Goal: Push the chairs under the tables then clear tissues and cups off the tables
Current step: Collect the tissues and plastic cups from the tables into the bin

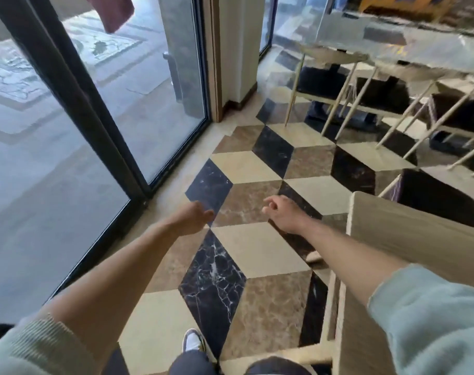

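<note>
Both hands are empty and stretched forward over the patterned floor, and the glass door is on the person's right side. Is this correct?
Not quite. In the head view the glass door is on the person's left side. The rest holds: left hand and right hand are empty, stretched forward over the patterned floor.

Pale green ribbed sleeves (430,318) pushed up bare forearms, dark trousers (192,362), and a white-toed sneaker (193,341) with dark sides.

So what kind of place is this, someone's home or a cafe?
Most likely a cafe or restaurant dining area, though I can't be sure. Several light wooden chairs are tucked under a long table, the floor is patterned marble tile, and a big glass door faces paving outside.
</note>
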A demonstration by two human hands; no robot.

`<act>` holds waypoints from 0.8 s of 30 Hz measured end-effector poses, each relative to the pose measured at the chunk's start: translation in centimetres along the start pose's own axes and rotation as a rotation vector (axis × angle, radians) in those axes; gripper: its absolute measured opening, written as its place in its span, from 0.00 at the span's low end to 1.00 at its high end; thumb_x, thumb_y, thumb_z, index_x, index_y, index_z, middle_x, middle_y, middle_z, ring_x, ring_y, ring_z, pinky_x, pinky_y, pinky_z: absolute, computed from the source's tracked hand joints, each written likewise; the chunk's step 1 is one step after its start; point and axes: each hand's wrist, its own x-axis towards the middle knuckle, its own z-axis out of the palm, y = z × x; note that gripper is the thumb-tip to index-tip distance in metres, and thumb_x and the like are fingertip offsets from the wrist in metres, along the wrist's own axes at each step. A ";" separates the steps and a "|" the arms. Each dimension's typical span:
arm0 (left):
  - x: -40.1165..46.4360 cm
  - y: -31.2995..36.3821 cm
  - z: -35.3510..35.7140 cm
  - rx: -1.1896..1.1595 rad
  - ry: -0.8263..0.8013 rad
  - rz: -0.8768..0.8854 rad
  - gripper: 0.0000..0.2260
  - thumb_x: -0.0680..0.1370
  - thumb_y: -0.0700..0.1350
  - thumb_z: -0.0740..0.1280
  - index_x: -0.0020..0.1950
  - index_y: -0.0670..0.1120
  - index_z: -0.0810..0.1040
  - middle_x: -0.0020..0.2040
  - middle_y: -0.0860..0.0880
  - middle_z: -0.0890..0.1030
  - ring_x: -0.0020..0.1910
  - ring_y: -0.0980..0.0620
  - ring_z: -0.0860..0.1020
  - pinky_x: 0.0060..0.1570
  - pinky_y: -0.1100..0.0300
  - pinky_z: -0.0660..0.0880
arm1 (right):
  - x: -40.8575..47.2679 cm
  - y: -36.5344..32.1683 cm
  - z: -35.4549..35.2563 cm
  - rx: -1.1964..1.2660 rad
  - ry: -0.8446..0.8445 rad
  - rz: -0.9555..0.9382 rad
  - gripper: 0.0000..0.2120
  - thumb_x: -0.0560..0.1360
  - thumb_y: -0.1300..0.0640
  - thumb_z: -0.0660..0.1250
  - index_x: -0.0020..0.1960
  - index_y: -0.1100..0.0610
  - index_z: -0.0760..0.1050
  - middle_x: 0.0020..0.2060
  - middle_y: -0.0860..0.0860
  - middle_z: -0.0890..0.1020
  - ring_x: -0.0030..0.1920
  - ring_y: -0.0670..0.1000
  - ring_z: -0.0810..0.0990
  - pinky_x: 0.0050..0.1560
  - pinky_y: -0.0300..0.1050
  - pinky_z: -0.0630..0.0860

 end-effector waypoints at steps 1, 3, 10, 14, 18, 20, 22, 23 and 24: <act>2.6 0.5 -1.5 0.058 -0.029 0.010 0.13 0.84 0.49 0.62 0.56 0.41 0.81 0.54 0.42 0.81 0.50 0.45 0.77 0.47 0.53 0.72 | 1.6 -0.5 -1.2 0.008 0.022 0.024 0.21 0.82 0.50 0.63 0.71 0.57 0.73 0.66 0.56 0.77 0.64 0.56 0.76 0.56 0.44 0.68; 8.3 2.6 -4.5 0.186 -0.110 0.047 0.15 0.83 0.48 0.62 0.60 0.39 0.80 0.59 0.40 0.82 0.56 0.41 0.79 0.52 0.53 0.74 | 4.9 -0.8 -4.1 0.035 0.072 0.085 0.22 0.82 0.48 0.62 0.73 0.55 0.71 0.68 0.55 0.75 0.66 0.55 0.74 0.60 0.46 0.69; 29.3 16.1 -7.4 0.318 -0.143 0.277 0.21 0.83 0.51 0.64 0.72 0.43 0.71 0.65 0.38 0.79 0.61 0.40 0.78 0.49 0.56 0.70 | 16.2 6.5 -13.8 0.155 0.242 0.271 0.21 0.82 0.48 0.63 0.71 0.56 0.71 0.69 0.56 0.74 0.66 0.56 0.75 0.64 0.50 0.71; 41.2 25.2 -5.4 0.326 -0.237 0.366 0.22 0.82 0.49 0.66 0.74 0.43 0.71 0.69 0.39 0.76 0.64 0.39 0.76 0.51 0.57 0.70 | 23.5 14.3 -19.4 0.205 0.299 0.416 0.20 0.82 0.48 0.63 0.71 0.56 0.71 0.69 0.57 0.74 0.66 0.57 0.74 0.59 0.44 0.67; 51.9 36.5 -4.6 0.382 -0.339 0.399 0.21 0.82 0.48 0.65 0.73 0.41 0.71 0.68 0.39 0.76 0.63 0.39 0.77 0.61 0.50 0.75 | 28.2 20.8 -26.8 0.307 0.355 0.542 0.22 0.81 0.47 0.64 0.71 0.57 0.71 0.69 0.57 0.74 0.67 0.57 0.75 0.60 0.47 0.71; 54.8 40.5 -4.6 0.359 -0.354 0.432 0.22 0.81 0.49 0.66 0.73 0.42 0.71 0.68 0.41 0.77 0.63 0.40 0.78 0.58 0.53 0.76 | 29.1 22.3 -29.4 0.324 0.383 0.566 0.23 0.81 0.47 0.64 0.72 0.58 0.71 0.69 0.57 0.75 0.67 0.56 0.75 0.62 0.48 0.72; 58.3 45.6 -4.1 0.355 -0.377 0.489 0.22 0.81 0.50 0.67 0.74 0.46 0.71 0.68 0.43 0.78 0.58 0.44 0.79 0.50 0.57 0.74 | 30.4 24.7 -32.8 0.359 0.414 0.615 0.22 0.82 0.48 0.64 0.72 0.58 0.70 0.69 0.58 0.75 0.67 0.57 0.76 0.64 0.50 0.73; 60.9 49.1 -3.7 0.356 -0.398 0.516 0.22 0.81 0.51 0.66 0.74 0.47 0.70 0.68 0.44 0.77 0.55 0.45 0.78 0.46 0.58 0.73 | 31.9 26.4 -35.2 0.378 0.441 0.641 0.23 0.82 0.48 0.64 0.73 0.58 0.69 0.69 0.58 0.75 0.67 0.57 0.75 0.65 0.51 0.73; 63.1 51.7 -3.2 0.355 -0.414 0.529 0.22 0.81 0.51 0.66 0.75 0.48 0.70 0.68 0.43 0.77 0.55 0.44 0.78 0.45 0.57 0.72 | 33.0 27.7 -37.0 0.386 0.461 0.674 0.23 0.82 0.49 0.64 0.74 0.58 0.69 0.70 0.59 0.75 0.67 0.58 0.75 0.65 0.52 0.73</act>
